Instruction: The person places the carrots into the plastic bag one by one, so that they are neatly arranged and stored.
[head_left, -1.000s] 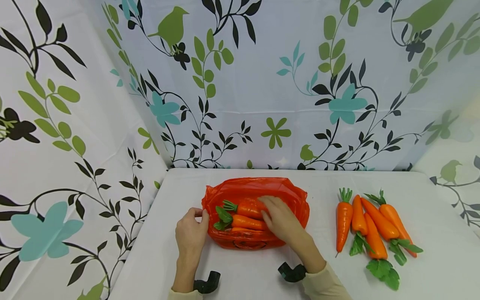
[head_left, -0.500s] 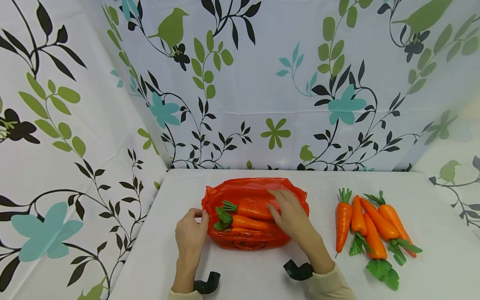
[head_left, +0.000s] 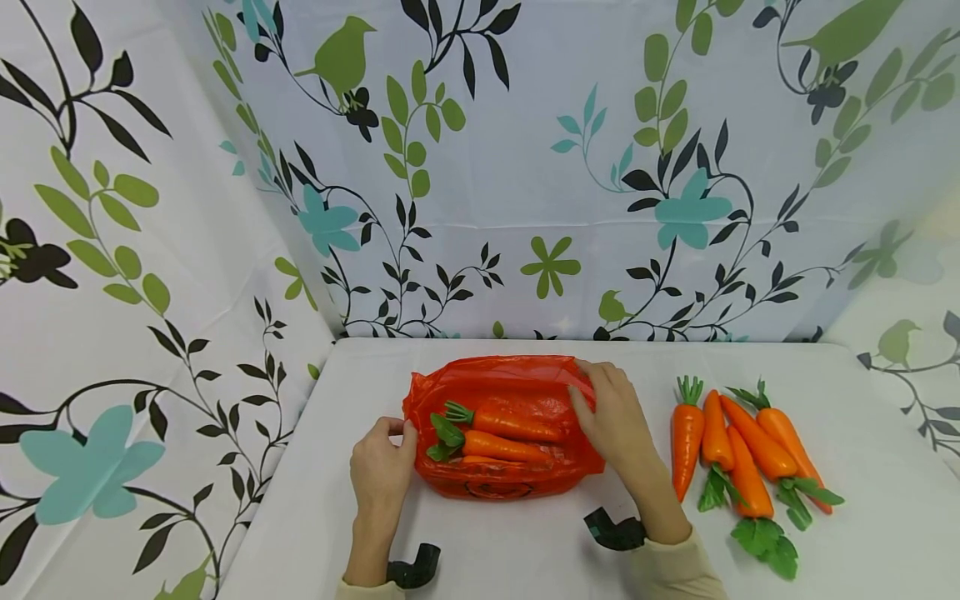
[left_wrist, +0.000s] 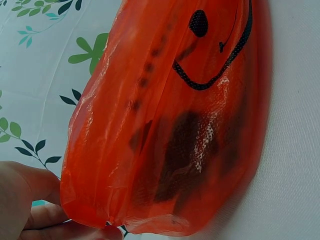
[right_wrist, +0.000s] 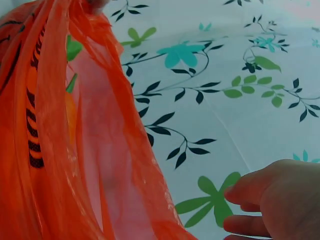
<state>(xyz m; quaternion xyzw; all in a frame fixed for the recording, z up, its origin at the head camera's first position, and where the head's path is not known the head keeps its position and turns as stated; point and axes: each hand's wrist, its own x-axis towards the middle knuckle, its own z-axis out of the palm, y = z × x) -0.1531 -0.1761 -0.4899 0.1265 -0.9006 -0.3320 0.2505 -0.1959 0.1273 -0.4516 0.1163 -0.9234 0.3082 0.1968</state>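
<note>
An open red plastic bag (head_left: pixel 504 488) with black print lies on the white table. Several carrots lie inside it; the upper carrot (head_left: pixel 525 427) and a leafy one (head_left: pixel 502 447) are plain to see. My left hand (head_left: pixel 384 467) pinches the bag's left edge between thumb and fingers, and the left wrist view has this hand (left_wrist: pixel 25 200) at the bag's corner. Over the bag's right rim is my right hand (head_left: pixel 618 421), thumb and fingers spread. In the right wrist view that hand (right_wrist: pixel 290 197) appears apart from the bag mouth (right_wrist: pixel 135 150), holding nothing.
To the right of the bag lies a group of carrots (head_left: pixel 687 442) with green tops, several close together. White table (head_left: pixel 555 558) surrounds the bag. A leaf-and-bird patterned cloth (head_left: pixel 480 200) stands behind and along the left side.
My right hand has moved off the carrots in the bag, rightward to the bag's right rim. The left hand stays at the left edge. The loose carrots have not moved.
</note>
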